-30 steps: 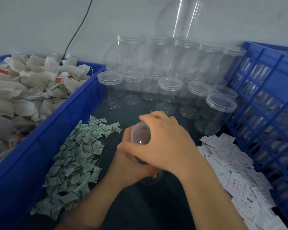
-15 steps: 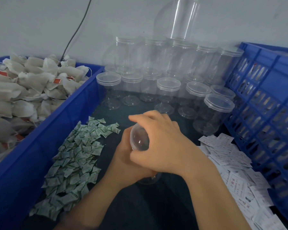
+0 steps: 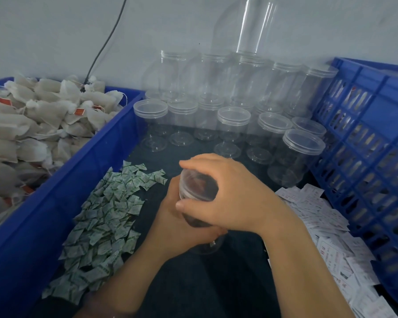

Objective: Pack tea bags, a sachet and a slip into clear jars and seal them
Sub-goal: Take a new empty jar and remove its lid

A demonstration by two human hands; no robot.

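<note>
Fingers (image 3: pixel 200 162) of the right hand (image 3: pixel 237 196) curl round the lid (image 3: pixel 197 187) atop the near-upright jar (image 3: pixel 207 246), whose body the left hand (image 3: pixel 182 228) grips just below.

- A plain, matte, pale grey wall (image 3: pixel 55 31) fills the back.
- A thin black cable (image 3: pixel 106 41) runs down the wall from the top edge, slanting left, and passes out of sight behind the left crate.
- The worktop (image 3: pixel 216 283) is dark blue-black with a fine grain; I cannot tell whether it is cloth or a mat.
- A blue crate with solid walls (image 3: pixel 44 214) stands along the worktop's left side, its far end near the wall.
- A second blue crate, with slotted walls (image 3: pixel 377 157), stands on the right, tilted in the wide-angle view.
- The light is soft and even, and the shadows are faint.
</note>
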